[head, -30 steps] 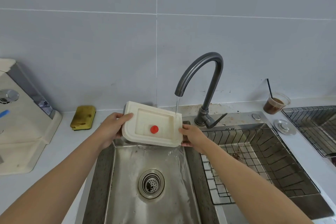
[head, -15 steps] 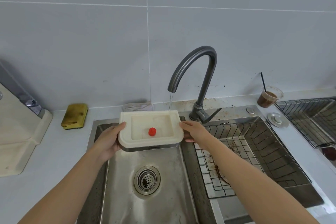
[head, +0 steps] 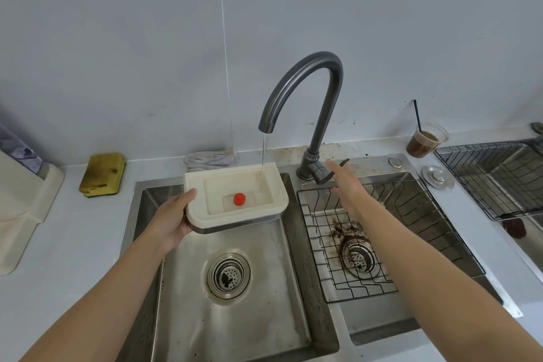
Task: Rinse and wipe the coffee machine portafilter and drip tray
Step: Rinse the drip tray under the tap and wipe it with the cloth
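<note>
The cream drip tray (head: 235, 200) is sitting level over the left sink basin (head: 229, 288), catching the faucet (head: 311, 103) stream at its 2 o'clock corner. The left hand (head: 172, 219) is gripping its 9 o'clock edge. The right hand (head: 348, 185), fingers spread and holding nothing, is hovering by the faucet lever (head: 342, 162) at 3 o'clock.

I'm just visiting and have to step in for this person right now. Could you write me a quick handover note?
Left hand: grips the drip tray by its left edge, over the left sink basin.
Right hand: open, empty, reaching toward the tap lever.
Water is running into the tray.
Left: wipe the tray, perhaps with the cloth. The portafilter is not in view.
</note>
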Available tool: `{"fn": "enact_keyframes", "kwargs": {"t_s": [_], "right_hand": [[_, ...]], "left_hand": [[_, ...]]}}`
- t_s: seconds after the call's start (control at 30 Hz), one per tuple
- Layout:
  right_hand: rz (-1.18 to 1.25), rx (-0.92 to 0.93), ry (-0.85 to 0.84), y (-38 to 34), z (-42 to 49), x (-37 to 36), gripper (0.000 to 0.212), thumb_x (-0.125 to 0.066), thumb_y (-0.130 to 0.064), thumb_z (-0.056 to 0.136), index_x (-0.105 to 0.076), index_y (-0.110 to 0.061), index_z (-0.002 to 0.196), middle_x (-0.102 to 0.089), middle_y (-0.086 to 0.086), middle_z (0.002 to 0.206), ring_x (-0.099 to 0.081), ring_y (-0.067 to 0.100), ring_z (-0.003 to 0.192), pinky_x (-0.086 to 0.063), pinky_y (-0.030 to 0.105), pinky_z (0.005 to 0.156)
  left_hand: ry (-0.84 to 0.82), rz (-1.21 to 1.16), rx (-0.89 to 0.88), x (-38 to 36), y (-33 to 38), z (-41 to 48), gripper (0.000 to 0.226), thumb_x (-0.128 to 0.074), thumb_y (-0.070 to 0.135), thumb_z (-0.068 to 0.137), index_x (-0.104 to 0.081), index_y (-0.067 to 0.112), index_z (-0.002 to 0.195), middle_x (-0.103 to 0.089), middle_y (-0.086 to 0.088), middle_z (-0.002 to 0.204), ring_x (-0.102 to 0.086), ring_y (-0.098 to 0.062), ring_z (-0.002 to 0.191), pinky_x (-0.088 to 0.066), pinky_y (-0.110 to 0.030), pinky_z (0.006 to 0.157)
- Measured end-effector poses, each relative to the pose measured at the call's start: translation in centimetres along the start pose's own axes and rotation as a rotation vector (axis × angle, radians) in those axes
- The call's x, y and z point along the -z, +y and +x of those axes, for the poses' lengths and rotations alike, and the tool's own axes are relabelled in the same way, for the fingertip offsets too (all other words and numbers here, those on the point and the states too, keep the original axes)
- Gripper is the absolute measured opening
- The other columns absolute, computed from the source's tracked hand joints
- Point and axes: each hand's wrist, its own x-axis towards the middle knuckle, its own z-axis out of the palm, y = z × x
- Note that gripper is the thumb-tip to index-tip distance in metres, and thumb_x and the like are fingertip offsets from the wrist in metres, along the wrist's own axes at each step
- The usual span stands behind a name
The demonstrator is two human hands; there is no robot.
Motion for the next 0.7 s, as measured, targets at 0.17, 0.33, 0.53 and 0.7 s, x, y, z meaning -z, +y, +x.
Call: {"fn": "enact_keyframes", "kwargs": {"t_s": [0.17,0.33,0.53,0.7], "right_hand": [[0.045,-0.014,-0.004,-0.3,0.8,0.0,0.079,-0.046,-0.044,0.092,0.003,-0.017,0.149,-0.005,0.006,0.158,-0.012,0.027,0.144,-0.015,0.043,0.117],[0.061,-0.008,-0.023,-0.5,1.3,-0.3,0.073,-0.045,-0.041,0.094,-0.006,-0.014,0.149,-0.009,0.006,0.158,-0.011,0.023,0.145,-0.014,0.040,0.118],[0.087,0.003,-0.018,-0.6,1.3,-0.5,0.070,-0.045,-0.039,0.094,-0.011,-0.010,0.148,-0.011,0.009,0.157,-0.010,0.024,0.144,-0.012,0.040,0.117],[0.116,0.006,-0.018,-0.6,1.4,-0.6,0.077,-0.045,-0.040,0.094,0.001,-0.010,0.148,-0.006,0.008,0.157,-0.007,0.024,0.145,-0.009,0.041,0.117]], "left_hand": [[0.013,-0.006,-0.005,-0.1,-0.1,0.2,0.016,-0.046,0.017,0.095,-0.060,0.010,0.094,-0.067,-0.007,0.094,-0.063,-0.019,0.084,-0.057,-0.025,0.049],[0.019,-0.013,0.006,0.0,-0.2,0.5,0.015,-0.046,0.017,0.095,-0.059,0.010,0.097,-0.066,-0.008,0.096,-0.063,-0.020,0.086,-0.058,-0.027,0.050],[0.011,-0.023,-0.006,-0.2,-0.1,1.2,0.016,-0.047,0.018,0.095,-0.060,0.010,0.094,-0.068,-0.007,0.093,-0.064,-0.020,0.083,-0.057,-0.028,0.048],[-0.017,-0.019,-0.025,-0.6,0.2,1.6,0.018,-0.046,0.020,0.095,-0.061,0.010,0.092,-0.070,-0.005,0.087,-0.069,-0.017,0.071,-0.057,-0.030,0.048]]}}
